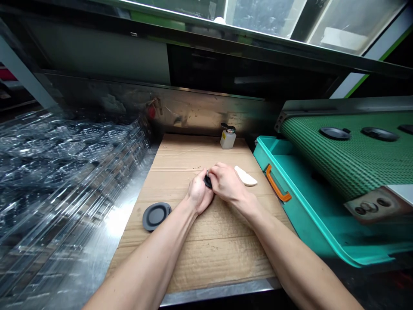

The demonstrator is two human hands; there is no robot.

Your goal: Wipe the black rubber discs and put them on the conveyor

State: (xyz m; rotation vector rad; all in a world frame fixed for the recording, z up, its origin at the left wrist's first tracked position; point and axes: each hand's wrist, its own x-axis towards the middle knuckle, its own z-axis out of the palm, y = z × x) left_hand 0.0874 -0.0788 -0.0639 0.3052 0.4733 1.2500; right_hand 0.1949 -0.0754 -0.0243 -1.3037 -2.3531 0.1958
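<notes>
Both hands meet over the middle of a cardboard sheet (193,267). My left hand (198,193) is closed around a small black part (208,181), mostly covered by the fingers. From the right, my right hand (226,183) pinches at the top of that same part. A dark grey round part (156,215) with a raised ring lies flat on the cardboard, left of my left forearm. Just beyond my right hand rests a white pad (245,176), partly hidden by the hand.
A white dispenser bottle (228,138) stands at the cardboard's far end. Stacked clear plastic trays (64,172) fill the left side. On the right are a teal bin (309,228) with an orange handle (276,184) and a green conveyor belt (348,159) carrying black round parts (335,133).
</notes>
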